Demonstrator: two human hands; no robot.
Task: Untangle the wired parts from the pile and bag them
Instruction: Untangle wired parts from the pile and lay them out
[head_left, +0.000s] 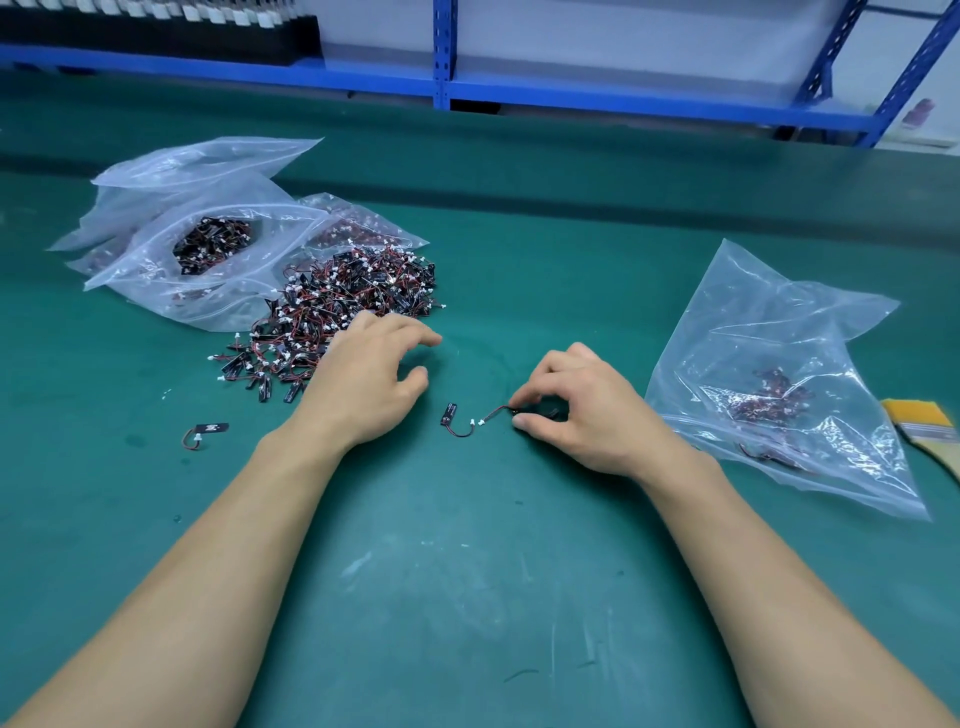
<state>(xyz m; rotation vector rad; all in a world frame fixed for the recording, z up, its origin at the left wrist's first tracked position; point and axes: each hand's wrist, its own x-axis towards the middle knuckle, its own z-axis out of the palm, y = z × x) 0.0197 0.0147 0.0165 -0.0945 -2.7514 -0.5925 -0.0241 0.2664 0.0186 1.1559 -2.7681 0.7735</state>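
The right hand (582, 410) pinches one wired part (496, 414) against the green tabletop (467, 571), while the left hand (363, 384) rests with loosely bent fingers, holding nothing, at the near edge of the pile (343, 306). A loose part (451, 417) lies between the hands and another (210, 429) lies left of the left arm. Filled bags (197, 244) crowd behind the pile, and a part-filled bag (779, 384) lies right of the right hand, a brush (919, 422) just beyond it.

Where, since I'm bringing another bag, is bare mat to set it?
Bare mat lies between the forearms, and from the pile across to the right bag, back to the shelf. Crowded: left bags, pile, brush.
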